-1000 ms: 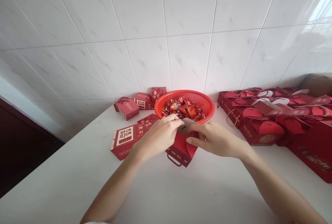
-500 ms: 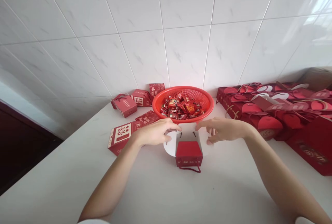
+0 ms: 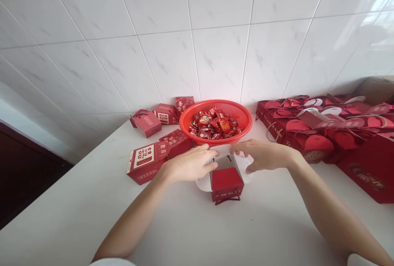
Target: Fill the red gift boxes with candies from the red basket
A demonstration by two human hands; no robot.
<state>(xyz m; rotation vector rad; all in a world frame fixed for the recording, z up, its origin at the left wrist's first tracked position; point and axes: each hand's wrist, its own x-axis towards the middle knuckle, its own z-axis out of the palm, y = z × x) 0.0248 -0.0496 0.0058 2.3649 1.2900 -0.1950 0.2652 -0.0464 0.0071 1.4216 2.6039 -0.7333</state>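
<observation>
A small red paper gift box [image 3: 227, 182] stands before me with its top open, its white inner side and rounded flaps spread out. A dark red cord handle hangs at its front. Over the left and back flaps reaches my left hand [image 3: 189, 164], fingers stretched and thumb apart, with nothing held between them. My right hand [image 3: 266, 155] has its fingers bent at the back flap and its thumb by the right flap, gripping the box there. Just behind the box, a red plastic basket [image 3: 248, 130] holds a heap of red-wrapped candies [image 3: 215, 124].
Several red boxes with printed characters, such as this closed box [image 3: 147, 161], lie to the left of the basket. On the right stands a dense group of closed red gift boxes [image 3: 310, 143] with cord handles. A white tiled wall [image 3: 218, 60] bounds the white table [image 3: 184, 233] behind.
The gift box has shifted slightly toward me and to the right, turning a little. My left hand has moved right, over its left flap. My right hand remains by the back and right flaps.
</observation>
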